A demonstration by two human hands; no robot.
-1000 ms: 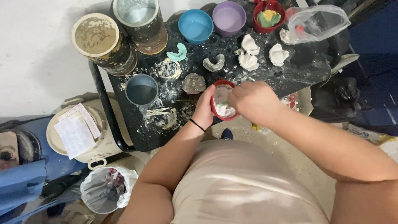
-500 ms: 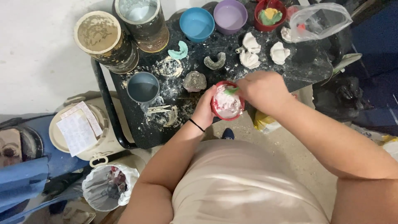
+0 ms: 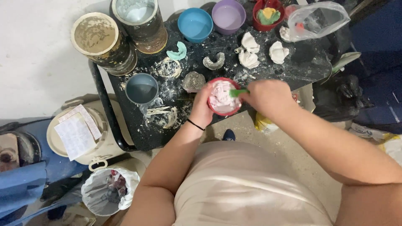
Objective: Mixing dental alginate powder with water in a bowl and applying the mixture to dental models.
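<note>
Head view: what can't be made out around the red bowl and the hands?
- Green tool: only a short stretch shows; the right hand covers the grip, and its tip is sunk in the pale pink paste.
- Red bowl: the left hand wraps the near wall, and the paste hides its depth.
- Clear plastic bag: contents blurred behind the film.
- Paper sheet: too small to make out.

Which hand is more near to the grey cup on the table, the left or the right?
Left. The left hand holds the red bowl, just right of the grey cup. The right hand is farther, beyond the bowl, holding a green tool.
</note>
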